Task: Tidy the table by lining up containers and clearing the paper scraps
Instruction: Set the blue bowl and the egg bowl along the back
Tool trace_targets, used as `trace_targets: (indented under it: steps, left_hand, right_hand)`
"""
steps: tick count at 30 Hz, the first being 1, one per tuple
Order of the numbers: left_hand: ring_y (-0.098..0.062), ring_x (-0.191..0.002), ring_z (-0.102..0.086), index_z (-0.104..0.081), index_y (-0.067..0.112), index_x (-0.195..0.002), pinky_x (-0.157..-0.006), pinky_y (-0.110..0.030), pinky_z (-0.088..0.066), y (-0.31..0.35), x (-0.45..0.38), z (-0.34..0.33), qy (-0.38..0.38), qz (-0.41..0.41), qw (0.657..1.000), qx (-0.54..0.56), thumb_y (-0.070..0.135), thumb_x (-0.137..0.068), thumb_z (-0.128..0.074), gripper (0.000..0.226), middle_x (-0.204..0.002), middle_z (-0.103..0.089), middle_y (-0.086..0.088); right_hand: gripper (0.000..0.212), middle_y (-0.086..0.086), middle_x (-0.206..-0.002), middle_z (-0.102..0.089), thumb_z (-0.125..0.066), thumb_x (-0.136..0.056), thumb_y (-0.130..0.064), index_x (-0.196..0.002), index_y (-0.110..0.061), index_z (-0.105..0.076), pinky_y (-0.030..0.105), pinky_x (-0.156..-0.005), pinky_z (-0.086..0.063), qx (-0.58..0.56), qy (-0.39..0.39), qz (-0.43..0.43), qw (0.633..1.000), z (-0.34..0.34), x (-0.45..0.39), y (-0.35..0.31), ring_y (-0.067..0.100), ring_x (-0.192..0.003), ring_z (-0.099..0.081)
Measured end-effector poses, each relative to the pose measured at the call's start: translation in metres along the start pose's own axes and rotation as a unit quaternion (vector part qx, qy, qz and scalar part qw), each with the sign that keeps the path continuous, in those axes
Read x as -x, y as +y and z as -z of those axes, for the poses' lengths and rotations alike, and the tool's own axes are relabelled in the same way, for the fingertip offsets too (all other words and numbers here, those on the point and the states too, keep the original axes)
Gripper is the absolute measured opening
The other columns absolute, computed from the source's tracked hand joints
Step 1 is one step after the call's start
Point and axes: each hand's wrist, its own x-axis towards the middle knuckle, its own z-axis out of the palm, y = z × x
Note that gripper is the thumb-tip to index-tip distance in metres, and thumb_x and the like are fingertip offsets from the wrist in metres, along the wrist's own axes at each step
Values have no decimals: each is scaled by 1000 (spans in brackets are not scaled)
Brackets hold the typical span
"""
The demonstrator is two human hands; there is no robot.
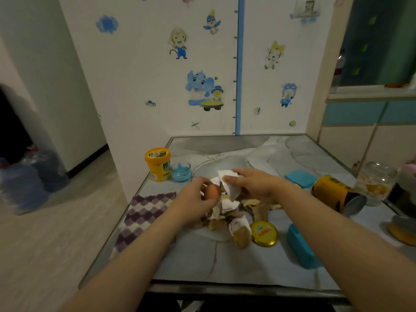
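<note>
A grey marbled worktop (225, 262) stands against a stickered wall. Mid-worktop, the left hand (193, 199) curls its fingers round a brown egg (212, 192); the right hand (254, 183) pinches white paper scraps (229, 188) above the heap. Gathering inward seems best. A gold lid (263, 233), tipped yellow can (335, 194) and, farther back, a yellow tub (158, 164) crowd around.

Glossy marble-look table (225, 262), fuzzy checked cloth (144, 217), crumpled paper scraps (227, 206).
</note>
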Motion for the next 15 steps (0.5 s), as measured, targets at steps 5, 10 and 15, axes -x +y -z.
trace_targets:
  steps: [5, 10, 15]
  left_hand:
    - [-1, -83, -55, -54, 28, -124, -64, -11, -41, 10, -22, -4, 46, -46, 996, 55, 27, -88, -63, 37, -109, -58, 7]
    - [-6, -94, -56, -53, 23, -134, -79, -13, -40, 13, -44, -9, 61, -110, 992, -6, 23, -82, -69, 54, -112, -63, 3]
    - [-16, -108, -51, -55, 33, -122, -94, -41, -45, -1, -66, -6, 71, -96, 993, -16, 56, -80, -59, 48, -112, -61, 8]
  right_hand:
    - [46, 22, -114, -64, -60, -91, -45, -119, -8, -59, 43, -86, -57, -192, 15, -35, 981, -10, -10, 1, 36, -101, -66]
    - [51, 22, -111, -69, -52, -90, -50, -113, -7, -66, 43, -77, -58, -297, 23, -55, 953, -19, -30, -2, 32, -93, -66]
    - [57, 20, -100, -71, -42, -92, -57, -107, -7, -66, 44, -74, -59, -379, 48, -65, 922, -21, -50, 0, 31, -88, -68]
